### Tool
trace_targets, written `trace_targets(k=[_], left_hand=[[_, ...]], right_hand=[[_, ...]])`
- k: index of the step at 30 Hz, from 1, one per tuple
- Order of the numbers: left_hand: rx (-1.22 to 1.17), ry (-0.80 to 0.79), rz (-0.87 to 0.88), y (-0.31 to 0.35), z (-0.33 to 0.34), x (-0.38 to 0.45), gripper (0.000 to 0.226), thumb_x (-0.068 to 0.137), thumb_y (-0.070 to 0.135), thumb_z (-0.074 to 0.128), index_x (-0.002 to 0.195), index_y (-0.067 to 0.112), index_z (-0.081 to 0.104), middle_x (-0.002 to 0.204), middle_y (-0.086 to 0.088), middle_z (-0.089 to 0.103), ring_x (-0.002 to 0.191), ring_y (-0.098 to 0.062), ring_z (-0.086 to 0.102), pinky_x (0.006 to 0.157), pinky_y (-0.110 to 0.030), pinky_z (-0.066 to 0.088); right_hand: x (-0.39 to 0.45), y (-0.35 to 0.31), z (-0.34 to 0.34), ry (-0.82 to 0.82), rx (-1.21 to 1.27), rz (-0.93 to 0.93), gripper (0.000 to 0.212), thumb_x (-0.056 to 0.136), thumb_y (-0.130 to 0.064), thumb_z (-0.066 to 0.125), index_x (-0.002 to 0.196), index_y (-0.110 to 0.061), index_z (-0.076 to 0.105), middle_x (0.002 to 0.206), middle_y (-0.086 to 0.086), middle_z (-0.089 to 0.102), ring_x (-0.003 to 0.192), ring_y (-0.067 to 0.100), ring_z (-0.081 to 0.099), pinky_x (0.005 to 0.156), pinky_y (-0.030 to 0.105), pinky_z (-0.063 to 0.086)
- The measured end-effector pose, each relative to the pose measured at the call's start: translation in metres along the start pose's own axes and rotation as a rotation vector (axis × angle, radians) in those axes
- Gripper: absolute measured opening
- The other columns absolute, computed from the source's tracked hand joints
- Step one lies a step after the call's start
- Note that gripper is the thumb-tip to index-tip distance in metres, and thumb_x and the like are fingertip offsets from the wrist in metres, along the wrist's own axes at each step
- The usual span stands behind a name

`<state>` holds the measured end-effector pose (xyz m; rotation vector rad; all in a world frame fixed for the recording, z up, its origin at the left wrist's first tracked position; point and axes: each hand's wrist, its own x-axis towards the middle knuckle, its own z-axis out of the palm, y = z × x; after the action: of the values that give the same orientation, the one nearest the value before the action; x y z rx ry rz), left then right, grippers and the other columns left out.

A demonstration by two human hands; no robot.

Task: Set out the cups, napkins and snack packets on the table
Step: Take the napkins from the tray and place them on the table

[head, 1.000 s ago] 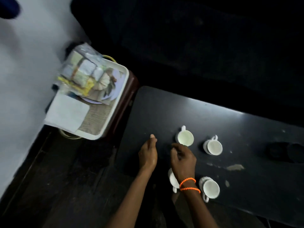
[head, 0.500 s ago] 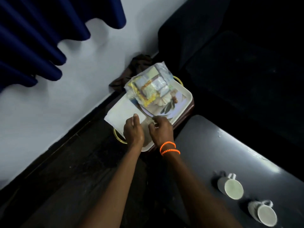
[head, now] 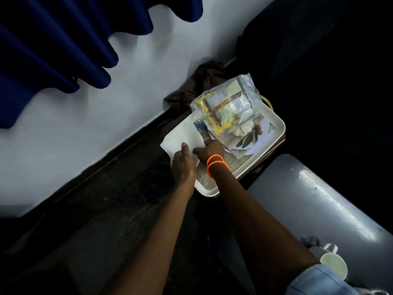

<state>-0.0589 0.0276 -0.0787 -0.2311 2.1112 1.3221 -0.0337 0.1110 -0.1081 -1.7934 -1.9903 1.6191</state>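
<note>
Blue curtain hangs in folds along the top left against a pale wall, with dark floor below it. There's a crumpled brown cloth bunched at the base of the wall, and something big and dark fills the upper right, too dim to make out.

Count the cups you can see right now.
1. A white cup stands on the grey table at the lower right, partly behind the person's sleeve. More cups may lie outside the view.

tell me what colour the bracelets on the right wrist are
Bright orange, two beaded bracelets just behind the right hand; the head view, the only one, shows them.
</note>
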Motion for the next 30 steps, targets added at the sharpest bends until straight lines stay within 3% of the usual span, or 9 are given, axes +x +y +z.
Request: trace_targets(k=[2, 4, 9, 13, 17, 20, 23, 26, 30], left_hand=[[-0.07, -0.003, -0.02, -0.003, -0.005, 0.0, 0.055, 0.107, 0.049, 0.043, 0.132, 0.004, 0.064, 0.13, -0.017, 0.066, 0.118, -0.034, 0.066, 0.102, -0.05, 0.056], [-0.16, 0.011, -0.026, -0.006, -0.009, -0.005, 0.047, 0.106, 0.046, 0.046, 0.123, 0.007, 0.066, 0.118, -0.013, 0.07, 0.107, -0.03, 0.07, 0.086, -0.043, 0.062], [-0.289, 0.062, -0.129, -0.016, -0.002, -0.028, 0.041, 0.104, 0.038, 0.054, 0.117, 0.002, 0.069, 0.086, -0.005, 0.066, 0.076, -0.02, 0.065, 0.066, -0.029, 0.053], [-0.415, -0.146, -0.336, -0.019, 0.017, -0.047, 0.05, 0.107, 0.051, 0.043, 0.139, 0.017, 0.06, 0.122, -0.007, 0.073, 0.112, -0.027, 0.069, 0.088, -0.038, 0.056], [-0.381, -0.518, -0.354, -0.028, 0.039, -0.057, 0.065, 0.103, 0.064, 0.04, 0.139, 0.017, 0.064, 0.133, -0.013, 0.071, 0.123, -0.035, 0.067, 0.107, -0.055, 0.051], [-0.2, -0.672, -0.253, -0.037, 0.055, -0.072, 0.064, 0.091, 0.071, 0.057, 0.129, 0.021, 0.072, 0.125, -0.009, 0.076, 0.116, -0.031, 0.073, 0.1, -0.052, 0.057], [-0.068, -0.749, -0.139, -0.044, 0.071, -0.089, 0.054, 0.074, 0.054, 0.086, 0.117, 0.022, 0.079, 0.118, -0.009, 0.079, 0.108, -0.029, 0.077, 0.084, -0.045, 0.063], [-0.033, -0.861, -0.097, -0.046, 0.09, -0.109, 0.054, 0.073, 0.036, 0.092, 0.122, 0.02, 0.075, 0.123, -0.012, 0.077, 0.116, -0.033, 0.073, 0.091, -0.054, 0.061], [0.047, -1.032, -0.09, -0.046, 0.119, -0.144, 0.054, 0.084, 0.046, 0.082, 0.131, 0.024, 0.07, 0.132, -0.009, 0.073, 0.122, -0.03, 0.071, 0.094, -0.051, 0.059]], right_hand=[[-0.003, 0.001, -0.003, 0.017, 0.037, -0.016, 0.019, 0.074, -0.022, 0.078, 0.083, -0.007, 0.069, 0.071, 0.004, 0.06, 0.063, 0.02, 0.053, 0.048, 0.023, 0.029], [-0.008, 0.004, -0.012, 0.045, 0.162, -0.026, 0.021, 0.074, -0.021, 0.078, 0.09, -0.009, 0.073, 0.076, 0.006, 0.064, 0.066, 0.023, 0.058, 0.055, 0.022, 0.04], [-0.033, 0.032, -0.048, -0.008, 0.737, 0.133, 0.019, 0.078, 0.002, 0.071, 0.096, -0.004, 0.067, 0.086, 0.02, 0.064, 0.074, 0.031, 0.061, 0.06, 0.036, 0.051], [-0.059, 0.073, -0.085, -0.166, 1.112, 0.203, 0.029, 0.084, 0.014, 0.062, 0.11, 0.001, 0.068, 0.101, 0.016, 0.075, 0.085, 0.03, 0.072, 0.076, 0.04, 0.063], [-0.084, 0.118, -0.124, -0.285, 1.061, 0.192, 0.042, 0.086, 0.015, 0.062, 0.127, 0.005, 0.063, 0.127, 0.022, 0.07, 0.115, 0.039, 0.068, 0.101, 0.054, 0.055], [-0.101, 0.148, -0.158, -0.308, 0.919, 0.128, 0.045, 0.087, 0.009, 0.065, 0.13, -0.004, 0.063, 0.131, 0.019, 0.069, 0.121, 0.037, 0.066, 0.101, 0.053, 0.055], [-0.117, 0.168, -0.189, -0.325, 0.865, 0.093, 0.035, 0.095, -0.035, 0.068, 0.127, -0.022, 0.069, 0.128, 0.005, 0.073, 0.118, 0.025, 0.069, 0.097, 0.044, 0.058], [-0.126, 0.184, -0.217, -0.154, 0.965, 0.141, 0.059, 0.097, -0.065, 0.048, 0.125, -0.019, 0.071, 0.125, 0.006, 0.074, 0.118, 0.024, 0.07, 0.103, 0.044, 0.054], [-0.144, 0.208, -0.249, 0.186, 0.875, 0.182, 0.045, 0.102, -0.055, 0.048, 0.095, -0.021, 0.077, 0.1, 0.001, 0.081, 0.09, 0.018, 0.077, 0.077, 0.034, 0.059]])
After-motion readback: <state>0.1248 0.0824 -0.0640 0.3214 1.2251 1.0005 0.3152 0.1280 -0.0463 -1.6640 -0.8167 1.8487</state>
